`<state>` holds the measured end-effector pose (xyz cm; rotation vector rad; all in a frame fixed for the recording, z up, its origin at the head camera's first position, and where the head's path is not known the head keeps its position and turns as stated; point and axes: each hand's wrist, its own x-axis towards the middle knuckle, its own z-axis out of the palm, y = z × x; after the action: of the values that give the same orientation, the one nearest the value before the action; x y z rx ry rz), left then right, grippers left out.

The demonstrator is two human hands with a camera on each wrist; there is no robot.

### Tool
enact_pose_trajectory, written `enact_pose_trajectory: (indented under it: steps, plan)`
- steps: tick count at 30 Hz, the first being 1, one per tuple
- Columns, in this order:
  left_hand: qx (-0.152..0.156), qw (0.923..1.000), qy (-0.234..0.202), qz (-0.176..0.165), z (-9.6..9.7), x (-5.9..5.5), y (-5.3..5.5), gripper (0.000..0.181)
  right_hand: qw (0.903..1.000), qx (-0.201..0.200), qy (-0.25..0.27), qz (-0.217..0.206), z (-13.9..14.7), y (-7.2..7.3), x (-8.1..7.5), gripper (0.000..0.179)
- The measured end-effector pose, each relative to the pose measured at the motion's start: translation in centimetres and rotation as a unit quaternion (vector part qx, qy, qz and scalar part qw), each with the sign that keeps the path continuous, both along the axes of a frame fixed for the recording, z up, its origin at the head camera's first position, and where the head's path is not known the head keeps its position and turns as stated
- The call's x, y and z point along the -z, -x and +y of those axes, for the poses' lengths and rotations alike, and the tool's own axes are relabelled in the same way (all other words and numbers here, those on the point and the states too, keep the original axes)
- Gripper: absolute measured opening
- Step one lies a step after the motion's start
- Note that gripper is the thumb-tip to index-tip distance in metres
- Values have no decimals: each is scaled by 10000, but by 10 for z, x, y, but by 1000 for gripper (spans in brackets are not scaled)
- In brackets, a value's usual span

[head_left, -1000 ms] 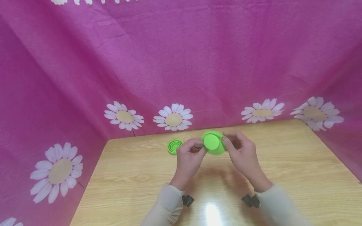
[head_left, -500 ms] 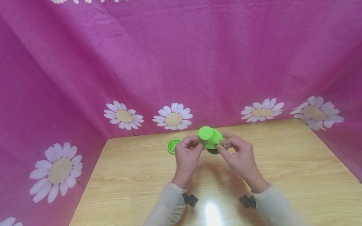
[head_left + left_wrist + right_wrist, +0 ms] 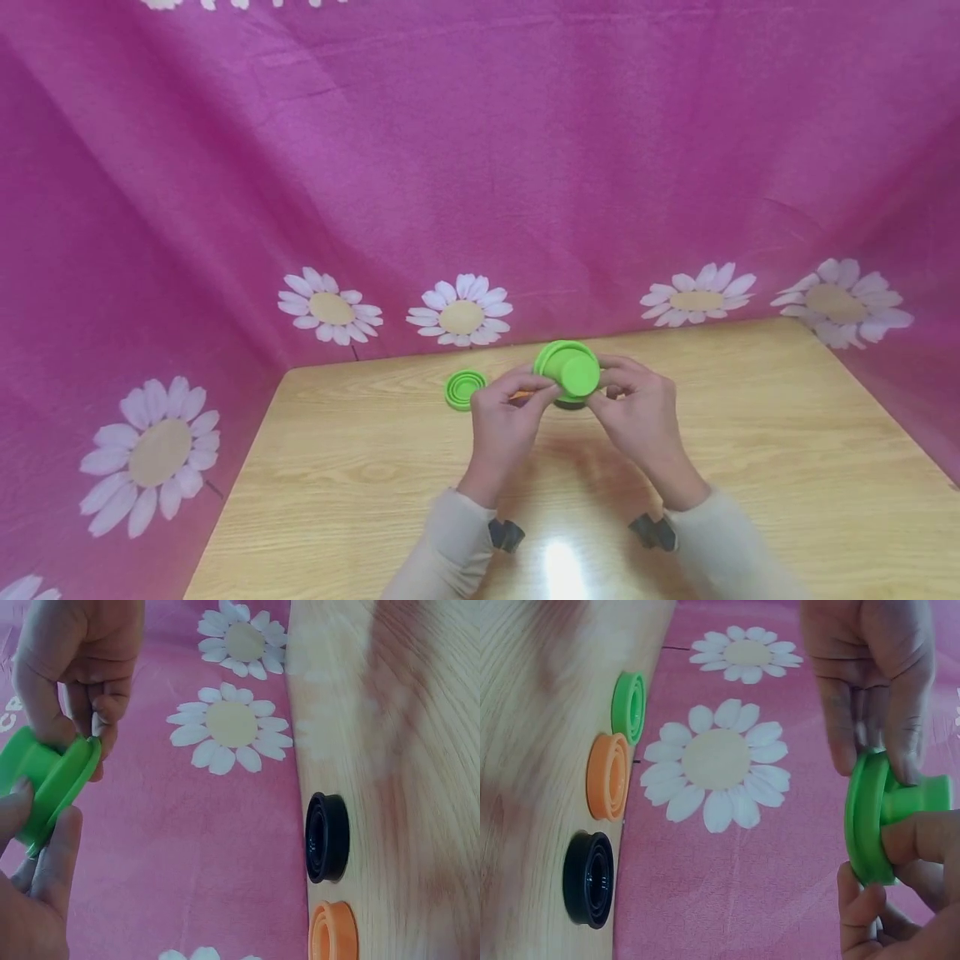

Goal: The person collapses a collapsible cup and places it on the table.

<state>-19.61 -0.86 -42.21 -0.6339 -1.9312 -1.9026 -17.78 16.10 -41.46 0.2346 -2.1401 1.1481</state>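
Both hands hold a bright green collapsible cup (image 3: 557, 367) above the table, its small flat base turned toward the head camera. The wide rim ring stands behind a narrower stem-like base, as the right wrist view shows. My left hand (image 3: 506, 425) pinches the rim from the left with thumb and fingers. From the right, my right hand (image 3: 645, 421) grips the rim, its thumb near the base. In the left wrist view the cup (image 3: 56, 787) sits between the two hands, the right hand (image 3: 82, 660) at the top.
Along the far side of the table (image 3: 360, 500) lie three flat collapsed ring pieces: green (image 3: 629, 709), orange (image 3: 608, 776) and black (image 3: 589, 879). The hands partly hide the orange and black ones in the head view. A pink cloth with daisies (image 3: 460, 317) hangs behind.
The cup has been turned in the hands: its base swung up and left, then back toward the camera and lower right. Its rim now looks rounder. Both hands keep hold, with fingers shifting along the rim.
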Motion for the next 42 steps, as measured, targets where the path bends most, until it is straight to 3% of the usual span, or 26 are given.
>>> enact_pose_trajectory:
  steps: [4,7,12,15,18,20,21,24,31,37,39,42]
  plan:
    - [37,9965,-264,-787,-1,1,2,7,9967,-325,511,-541,2,-2,0,12]
    - [194,9891,-666,-1299,-3,2,6,12,9824,-799,1342,-1023,4,-4,0,8]
    - [585,9668,-1461,-2012,-4,0,11,22,9354,-1392,2966,-1328,5,-5,-4,9]
    - [879,9494,-1879,-2359,-4,-1,11,25,8930,-1784,3829,-1552,4,-4,-7,14]
    - [1063,9391,-2050,-2543,-4,-2,10,28,8567,-2121,4336,-1821,3,-3,-8,21]
    - [1108,9366,-2073,-2597,-4,-3,10,30,8415,-2278,4508,-1916,3,-2,-7,26]
    - [1112,9362,-2088,-2600,-4,-3,10,30,8401,-2314,4512,-1927,2,-1,-6,28]
    - [1078,9353,-2156,-2590,-3,-3,9,31,8465,-2356,4391,-1874,1,0,-4,32]
    - [786,9334,-2312,-2630,5,-7,6,31,8973,-1676,3811,-1467,-6,1,-4,39]
    - [331,9517,-1950,-2348,11,-10,5,28,9330,-1153,3260,-998,-12,0,-6,38]
    - [249,9577,-1776,-2252,12,-11,5,27,9472,-1025,2938,-779,-13,-2,-5,35]
    - [238,9630,-1580,-2172,11,-10,6,26,9593,-961,2599,-539,-13,-3,-4,32]
